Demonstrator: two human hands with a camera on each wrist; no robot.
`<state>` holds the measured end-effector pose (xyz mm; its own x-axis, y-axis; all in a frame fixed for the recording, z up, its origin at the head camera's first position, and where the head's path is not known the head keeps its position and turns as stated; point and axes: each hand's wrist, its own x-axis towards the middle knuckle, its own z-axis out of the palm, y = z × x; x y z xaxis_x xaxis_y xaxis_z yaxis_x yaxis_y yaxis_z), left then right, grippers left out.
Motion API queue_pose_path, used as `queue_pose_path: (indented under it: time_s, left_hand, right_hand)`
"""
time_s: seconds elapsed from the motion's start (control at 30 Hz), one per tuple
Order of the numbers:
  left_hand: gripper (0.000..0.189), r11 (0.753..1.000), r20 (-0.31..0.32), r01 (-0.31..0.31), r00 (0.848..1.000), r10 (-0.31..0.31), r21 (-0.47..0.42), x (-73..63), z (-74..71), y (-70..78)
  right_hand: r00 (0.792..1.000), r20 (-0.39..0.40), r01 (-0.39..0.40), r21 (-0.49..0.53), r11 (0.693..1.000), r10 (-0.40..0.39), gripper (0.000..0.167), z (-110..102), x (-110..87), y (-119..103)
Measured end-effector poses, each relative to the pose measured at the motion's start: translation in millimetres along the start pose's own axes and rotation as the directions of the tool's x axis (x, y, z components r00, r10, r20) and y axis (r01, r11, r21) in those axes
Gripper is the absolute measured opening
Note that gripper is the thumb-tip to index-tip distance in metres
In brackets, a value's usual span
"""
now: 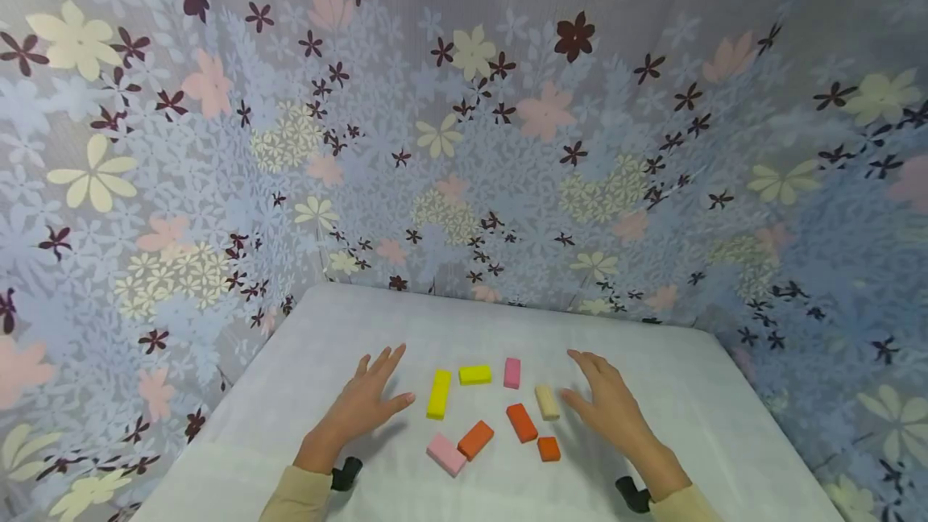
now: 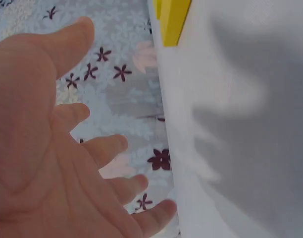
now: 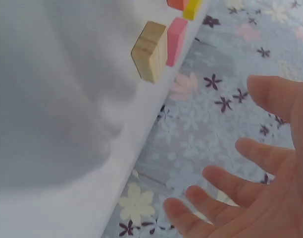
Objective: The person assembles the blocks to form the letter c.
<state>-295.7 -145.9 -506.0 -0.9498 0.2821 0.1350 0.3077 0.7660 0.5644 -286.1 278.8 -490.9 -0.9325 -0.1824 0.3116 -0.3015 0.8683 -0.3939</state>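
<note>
Several coloured blocks lie scattered on the white table between two raised hands. My left hand hovers with spread fingers left of a long yellow block. My right hand, fingers also spread, is nearest a plain wooden block. Toward the back are a shorter yellow block and a pink block. Closer in, a light pink block sits against an orange block. Another orange block and a small orange block lie to their right. Neither hand touches anything.
The white-covered table meets a flower-patterned curtain at its back edge, and the curtain continues along both sides. Black wrist straps or mounts show at the cuffs. Both hands cast shadows on the cloth.
</note>
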Motion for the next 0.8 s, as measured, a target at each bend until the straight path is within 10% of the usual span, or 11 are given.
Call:
queue_pose_path:
  time_s: [0.43, 0.8]
  left_hand:
    - [0.073, 0.986, 0.174, -0.093, 0.978, 0.117, -0.141, 26.7, 15.0, 10.2]
    - [0.080, 0.990, 0.283, -0.126, 0.949, 0.140, -0.067, 46.1, 31.1, 7.2]
  right_hand:
    - [0.997, 0.054, 0.053, 0.080, 0.995, -0.058, 0.058, 34.3, 50.3, -22.4]
    - [0.970, 0.215, 0.085, 0.152, 0.985, -0.117, 0.043, 67.1, 83.1, -38.1]
